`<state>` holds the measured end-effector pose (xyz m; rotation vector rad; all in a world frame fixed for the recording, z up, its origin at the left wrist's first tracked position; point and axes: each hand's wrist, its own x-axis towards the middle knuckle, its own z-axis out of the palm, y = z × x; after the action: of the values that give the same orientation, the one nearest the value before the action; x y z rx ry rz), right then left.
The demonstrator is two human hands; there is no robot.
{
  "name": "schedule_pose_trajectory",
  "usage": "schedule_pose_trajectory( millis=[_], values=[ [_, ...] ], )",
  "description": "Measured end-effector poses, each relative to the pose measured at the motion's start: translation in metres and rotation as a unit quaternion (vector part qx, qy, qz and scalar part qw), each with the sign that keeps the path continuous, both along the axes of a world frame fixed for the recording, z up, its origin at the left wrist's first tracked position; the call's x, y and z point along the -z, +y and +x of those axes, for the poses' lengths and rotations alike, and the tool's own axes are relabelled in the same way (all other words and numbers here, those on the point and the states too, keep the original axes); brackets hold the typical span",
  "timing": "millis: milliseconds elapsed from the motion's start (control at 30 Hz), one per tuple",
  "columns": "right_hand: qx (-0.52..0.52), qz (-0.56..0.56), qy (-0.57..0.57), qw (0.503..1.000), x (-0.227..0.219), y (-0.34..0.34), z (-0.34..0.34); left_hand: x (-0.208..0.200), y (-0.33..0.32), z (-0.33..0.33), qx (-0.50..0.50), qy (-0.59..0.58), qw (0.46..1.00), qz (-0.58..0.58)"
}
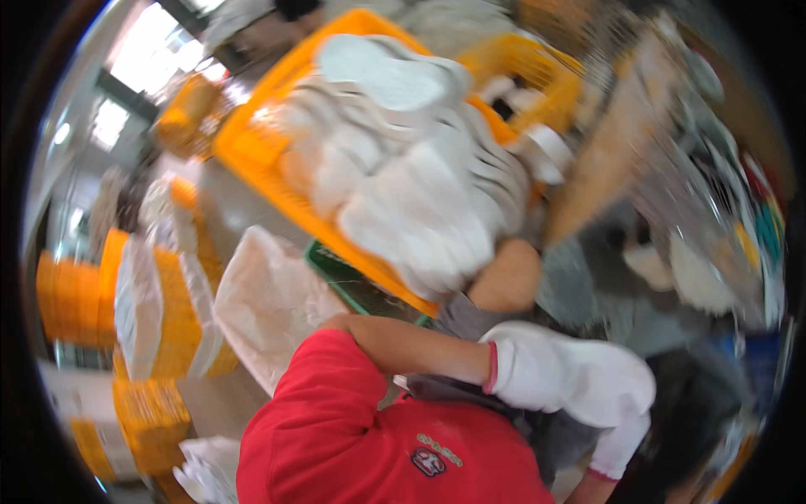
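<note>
My left hand, in a white knitted glove with a pink cuff, reaches across my lap to the right. It is closed on a white shoe sole, a smooth rounded piece. At the sole's right end my right hand, gloved the same way, is closed against it. White glove and white sole blend together, so the single fingers are hard to make out. Ahead of me a large orange crate holds a heaped pile of similar white soles, several of them stacked face to face.
A second orange basket with a few pieces in it adjoins the crate. Beneath the crate shows a green crate. On the left stand a white plastic sack and orange crates lined with plastic. Cardboard and clear plastic bags crowd the right.
</note>
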<state>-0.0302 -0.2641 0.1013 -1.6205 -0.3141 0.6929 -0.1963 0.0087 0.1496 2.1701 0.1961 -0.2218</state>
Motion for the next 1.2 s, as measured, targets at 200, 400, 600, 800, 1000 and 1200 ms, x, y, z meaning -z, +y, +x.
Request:
schedule_pose_trajectory(
  millis=[200,400,600,800,1000,1200],
  values=[
    [0.213,-0.269,-0.232,0.91,-0.003,-0.044,-0.032,0.106,-0.066,0.139,-0.317,0.162,0.739,-0.571],
    [0.252,-0.085,-0.401,0.876,0.007,-0.005,-0.037,0.147,-0.089,0.231,-0.255,-0.094,0.561,-0.782],
    [0.156,-0.117,-0.397,0.897,0.019,0.059,0.056,0.23,-0.029,0.299,-0.258,-0.16,0.759,-0.577],
    [0.141,0.041,-0.181,0.973,0.026,0.093,0.113,0.242,0.067,0.236,-0.376,0.097,0.884,-0.262],
    [0.088,-0.072,-0.347,0.931,0.033,0.103,0.145,0.159,0.048,0.168,-0.347,0.115,0.911,0.192],
    [-0.026,-0.254,-0.569,0.782,0.045,0.119,0.178,0.113,0.03,0.157,-0.172,0.104,0.977,-0.069]
  ],
)
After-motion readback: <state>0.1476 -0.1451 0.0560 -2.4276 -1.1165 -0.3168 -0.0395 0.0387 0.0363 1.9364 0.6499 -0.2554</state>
